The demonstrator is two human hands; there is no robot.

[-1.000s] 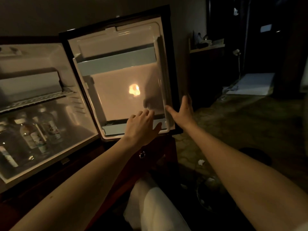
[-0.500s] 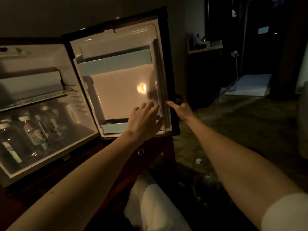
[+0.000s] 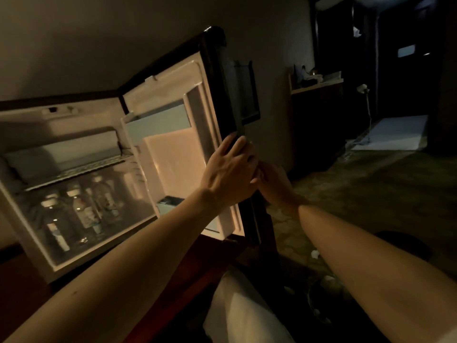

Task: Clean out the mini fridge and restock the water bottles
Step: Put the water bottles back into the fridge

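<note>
The mini fridge (image 3: 29,219) stands open at the left, lit inside, with a wire shelf above its lower compartment. Several water bottles (image 3: 81,211) stand upright in that compartment. The fridge door (image 3: 173,157) is swung out at the middle, white inner side towards me, and its lower door shelf (image 3: 170,203) looks bare. My left hand (image 3: 230,169) grips the door's dark free edge, fingers laid over it. My right hand (image 3: 274,184) is pressed to the door's outer side just behind the left hand, its fingertips hidden.
The fridge sits in a dark wooden cabinet (image 3: 173,280). A white cloth or trouser leg (image 3: 242,315) is below my arms. To the right lie a patterned carpet (image 3: 358,194), a scrap of paper (image 3: 315,254), a dark bin (image 3: 321,300) and a side counter (image 3: 319,82).
The door has swung partway towards the fridge, so its inner face looks narrower. My left hand rose from the lower door shelf to the free edge. My right hand shifted behind the door.
</note>
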